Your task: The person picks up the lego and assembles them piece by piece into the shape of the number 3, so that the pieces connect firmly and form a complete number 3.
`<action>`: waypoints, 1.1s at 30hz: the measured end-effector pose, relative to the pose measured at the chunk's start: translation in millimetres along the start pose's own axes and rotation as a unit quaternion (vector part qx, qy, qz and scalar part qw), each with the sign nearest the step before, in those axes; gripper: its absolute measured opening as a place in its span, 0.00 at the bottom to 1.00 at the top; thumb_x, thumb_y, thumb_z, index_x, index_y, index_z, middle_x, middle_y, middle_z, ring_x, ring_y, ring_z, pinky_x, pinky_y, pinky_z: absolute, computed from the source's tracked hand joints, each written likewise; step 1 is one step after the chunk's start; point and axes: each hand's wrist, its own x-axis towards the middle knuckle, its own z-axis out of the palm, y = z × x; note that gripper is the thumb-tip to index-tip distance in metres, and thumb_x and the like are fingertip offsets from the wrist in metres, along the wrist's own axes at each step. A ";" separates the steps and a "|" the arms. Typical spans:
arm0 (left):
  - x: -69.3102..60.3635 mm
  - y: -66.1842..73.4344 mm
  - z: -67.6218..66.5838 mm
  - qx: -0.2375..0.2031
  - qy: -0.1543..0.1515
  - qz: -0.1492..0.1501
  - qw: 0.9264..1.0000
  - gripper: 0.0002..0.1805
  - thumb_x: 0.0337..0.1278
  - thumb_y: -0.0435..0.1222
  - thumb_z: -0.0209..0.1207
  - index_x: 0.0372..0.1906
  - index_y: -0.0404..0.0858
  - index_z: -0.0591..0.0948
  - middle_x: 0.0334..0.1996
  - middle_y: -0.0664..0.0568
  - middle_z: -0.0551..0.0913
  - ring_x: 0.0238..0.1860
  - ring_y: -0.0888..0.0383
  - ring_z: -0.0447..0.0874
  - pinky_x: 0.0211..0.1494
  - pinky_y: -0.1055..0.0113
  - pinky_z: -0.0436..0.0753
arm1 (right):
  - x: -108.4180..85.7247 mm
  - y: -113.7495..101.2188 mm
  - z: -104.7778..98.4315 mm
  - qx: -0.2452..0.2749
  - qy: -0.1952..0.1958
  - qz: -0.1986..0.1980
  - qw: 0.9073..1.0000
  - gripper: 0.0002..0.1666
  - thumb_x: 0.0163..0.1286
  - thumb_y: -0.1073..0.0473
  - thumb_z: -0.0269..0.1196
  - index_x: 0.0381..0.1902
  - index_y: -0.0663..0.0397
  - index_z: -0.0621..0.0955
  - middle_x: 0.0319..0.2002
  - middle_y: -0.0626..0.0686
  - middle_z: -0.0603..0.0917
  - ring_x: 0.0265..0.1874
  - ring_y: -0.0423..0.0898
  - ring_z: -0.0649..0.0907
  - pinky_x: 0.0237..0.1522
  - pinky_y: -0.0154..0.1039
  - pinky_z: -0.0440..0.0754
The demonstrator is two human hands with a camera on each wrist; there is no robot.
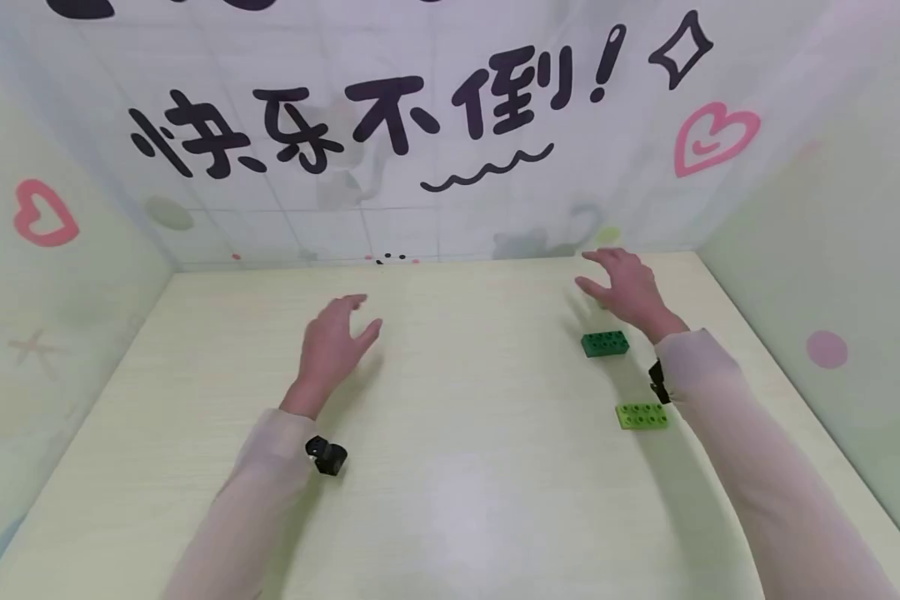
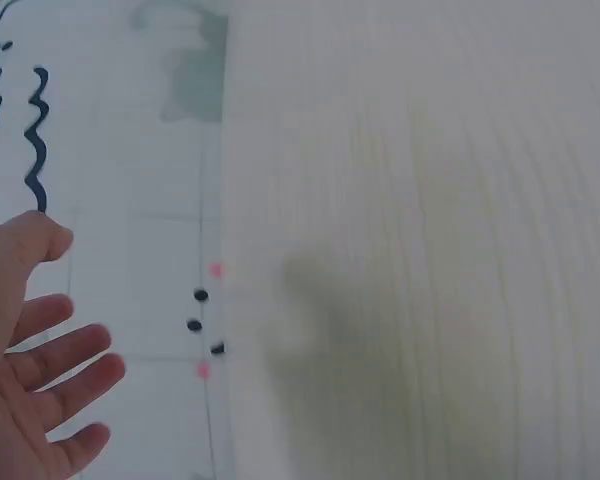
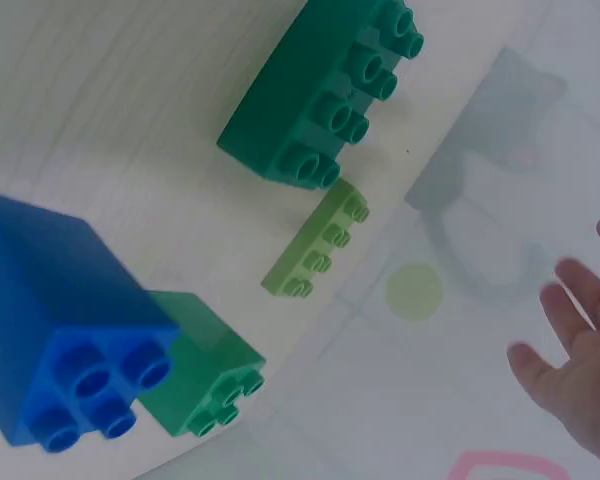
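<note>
My left hand [image 1: 328,352] hovers over the left half of the table, fingers spread and nothing held; the left wrist view shows the same hand [image 2: 50,360] at its left edge. Above the back right of the table is my right hand [image 1: 624,287], fingers apart and empty. A dark green brick [image 1: 605,344] lies just below it in the head view, and a lime brick [image 1: 642,417] sits nearer, beside the sleeve. The right wrist view has a dark green brick [image 3: 300,95], a narrow light green brick [image 3: 315,240], a blue brick [image 3: 65,290] and a green brick [image 3: 202,360].
A pale table [image 1: 450,400] is bordered by a back wall sheet [image 1: 390,200] with black lettering and by side walls. The right arm covers part of the table's right side in the head view, where the blue brick cannot be seen.
</note>
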 end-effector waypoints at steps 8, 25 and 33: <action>-3.1 69.1 31.9 -0.117 -0.080 0.024 0.990 0.13 0.58 0.39 0.57 0.46 0.38 0.80 0.36 0.51 0.83 0.34 0.57 0.79 0.36 0.64 0.77 | -31.5 17.2 -23.4 0.057 -0.019 0.021 0.998 0.26 0.69 0.48 0.53 0.57 0.61 0.73 0.45 0.63 0.79 0.47 0.58 0.76 0.47 0.55 0.71; -21.5 160.5 116.2 -0.192 -0.224 0.060 0.954 0.11 0.55 0.37 0.60 0.44 0.40 0.81 0.33 0.57 0.82 0.30 0.63 0.76 0.31 0.73 0.74 | -75.9 65.6 -45.4 0.030 -0.020 0.046 0.998 0.25 0.69 0.53 0.54 0.55 0.68 0.73 0.53 0.69 0.73 0.51 0.64 0.71 0.50 0.59 0.66; -39.8 203.0 152.1 -0.244 -0.280 0.048 0.927 0.10 0.51 0.35 0.63 0.41 0.38 0.82 0.31 0.57 0.80 0.30 0.67 0.76 0.34 0.77 0.74 | -82.0 81.2 -49.8 0.029 -0.077 0.061 0.995 0.26 0.65 0.57 0.59 0.56 0.69 0.71 0.56 0.70 0.69 0.53 0.67 0.69 0.50 0.60 0.67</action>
